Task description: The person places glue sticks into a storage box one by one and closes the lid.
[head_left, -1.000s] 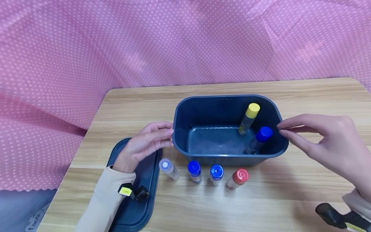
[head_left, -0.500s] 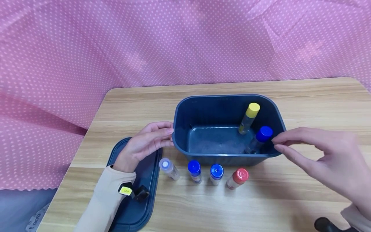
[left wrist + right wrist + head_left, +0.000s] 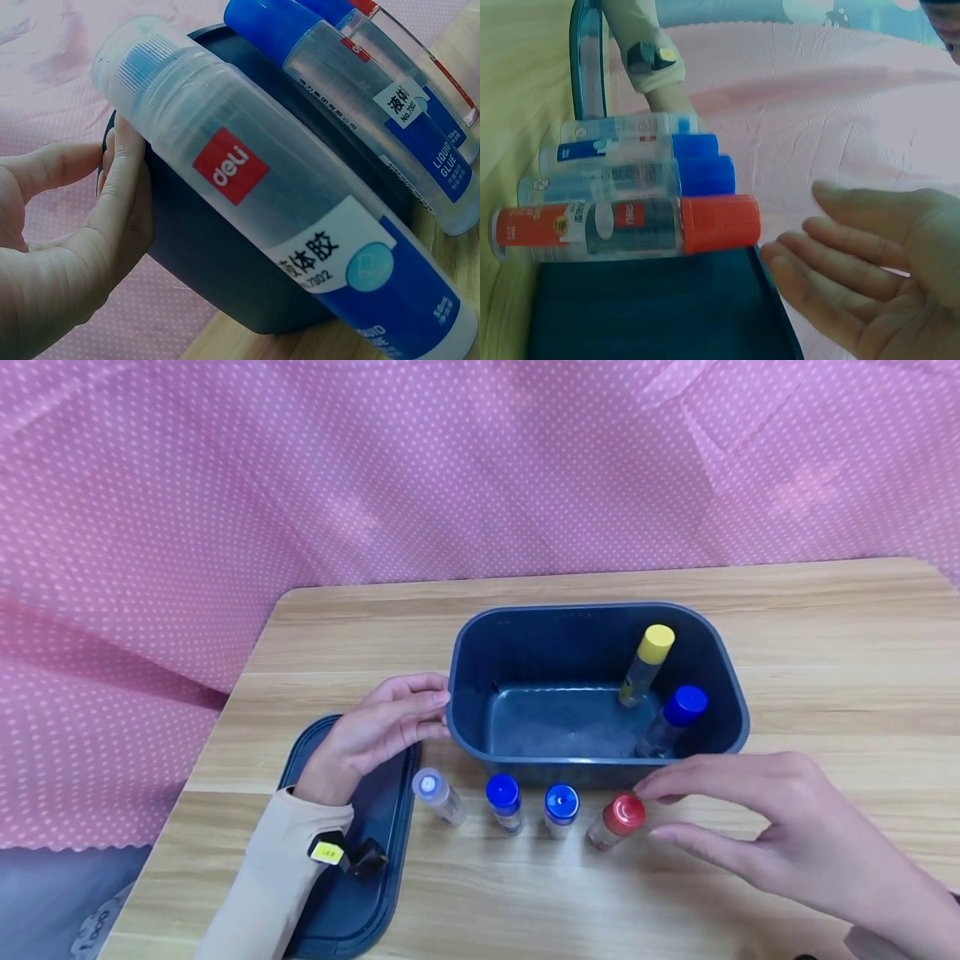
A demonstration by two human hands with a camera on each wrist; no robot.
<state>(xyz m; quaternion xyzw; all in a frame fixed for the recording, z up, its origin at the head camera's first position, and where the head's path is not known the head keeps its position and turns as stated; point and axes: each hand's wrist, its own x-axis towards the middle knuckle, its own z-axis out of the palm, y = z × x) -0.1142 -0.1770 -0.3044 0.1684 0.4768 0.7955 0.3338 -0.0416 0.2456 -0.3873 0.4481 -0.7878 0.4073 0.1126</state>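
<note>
My left hand (image 3: pixel 390 727) touches the left end of a dark blue plastic bin (image 3: pixel 570 761) with its fingertips, at the rim and outer wall. Beside the red cap of a glue bottle (image 3: pixel 615 821), my right hand (image 3: pixel 780 839) holds thumb and fingers apart with nothing between them. In the right wrist view its fingertips lie close to that red cap (image 3: pixel 720 223). Left of it, two blue-capped liquid glue bottles (image 3: pixel 561 810) and a clear-capped one (image 3: pixel 247 187) stand in a row before the bin.
Inside the bin, at its right end, stand a yellow-capped bottle (image 3: pixel 647 664) and a blue-capped bottle (image 3: pixel 673 718). A dark blue lid (image 3: pixel 375 893) lies flat under my left forearm. Behind the wooden table (image 3: pixel 840 610) hangs a pink dotted cloth (image 3: pixel 480 468).
My right hand has left the bin's right rim and moved down and left to the red-capped glue bottle, its fingers spreading apart. The left hand has stayed at the bin.
</note>
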